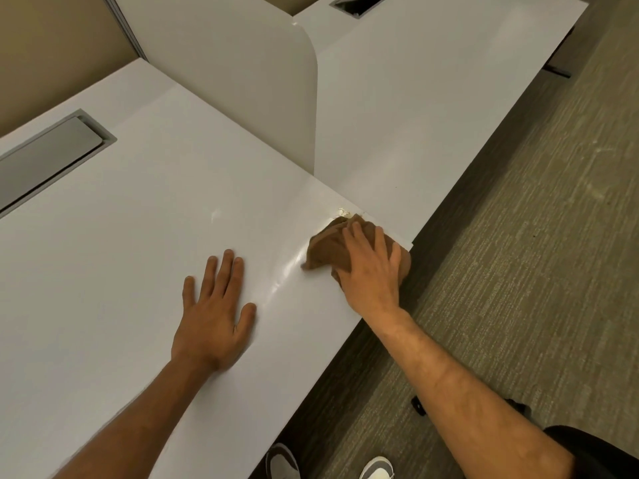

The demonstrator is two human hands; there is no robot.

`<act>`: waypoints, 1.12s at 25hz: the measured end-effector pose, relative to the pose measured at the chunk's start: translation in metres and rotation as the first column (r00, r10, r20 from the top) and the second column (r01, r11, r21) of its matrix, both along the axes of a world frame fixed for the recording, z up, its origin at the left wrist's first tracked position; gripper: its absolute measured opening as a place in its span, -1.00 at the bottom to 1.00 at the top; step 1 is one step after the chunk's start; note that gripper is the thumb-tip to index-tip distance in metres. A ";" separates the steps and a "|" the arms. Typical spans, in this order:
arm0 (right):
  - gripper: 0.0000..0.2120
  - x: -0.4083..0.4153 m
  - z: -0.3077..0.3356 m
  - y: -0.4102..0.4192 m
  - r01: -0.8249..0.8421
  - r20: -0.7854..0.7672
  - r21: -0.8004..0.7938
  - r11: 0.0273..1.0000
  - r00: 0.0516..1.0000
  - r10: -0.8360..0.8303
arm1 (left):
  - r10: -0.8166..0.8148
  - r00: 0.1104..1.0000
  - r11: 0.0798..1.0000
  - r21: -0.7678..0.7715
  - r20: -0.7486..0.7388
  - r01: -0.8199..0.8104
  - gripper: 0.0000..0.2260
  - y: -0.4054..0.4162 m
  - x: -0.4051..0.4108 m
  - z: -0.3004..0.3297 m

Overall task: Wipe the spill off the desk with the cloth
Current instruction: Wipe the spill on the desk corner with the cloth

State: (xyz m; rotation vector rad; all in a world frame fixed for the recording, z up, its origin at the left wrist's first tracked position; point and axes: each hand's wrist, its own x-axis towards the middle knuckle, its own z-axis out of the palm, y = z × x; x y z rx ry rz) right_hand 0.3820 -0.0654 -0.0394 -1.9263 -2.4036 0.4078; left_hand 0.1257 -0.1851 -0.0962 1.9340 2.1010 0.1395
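A brown cloth (pixel 326 245) lies bunched on the white desk (pixel 121 236) near its right front corner. My right hand (pixel 371 271) presses down on the cloth with fingers spread over it. A small patch of pale crumbly spill (pixel 342 212) shows just beyond the cloth's far edge, by the seam to the neighbouring desk. Wet streaks (pixel 287 271) glisten on the desk to the cloth's left. My left hand (pixel 214 312) rests flat on the desk, fingers straight, about a hand's width left of the cloth.
A white curved divider panel (pixel 276 81) stands between this desk and the neighbouring desk (pixel 432 98). A grey cable hatch (pixel 48 157) is set in the desk at far left. Carpet floor (pixel 518 271) lies right of the desk edge; my shoes (pixel 377 468) show below.
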 end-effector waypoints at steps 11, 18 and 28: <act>-0.32 -0.053 -0.024 0.040 -0.022 -0.001 0.067 0.998 1.000 0.022 | 0.001 1.000 0.999 -0.037 0.002 0.000 -0.31 0.002 0.001 0.001; -0.46 -0.066 -0.022 0.030 -0.241 -0.087 0.139 0.960 0.963 0.255 | -0.004 1.000 0.999 -0.033 0.005 0.004 -0.30 0.003 0.000 0.002; -0.52 -0.048 -0.021 -0.054 -0.455 -0.247 0.200 0.867 0.833 0.495 | -0.020 0.999 0.998 -0.055 -0.026 0.019 -0.28 0.002 0.003 0.007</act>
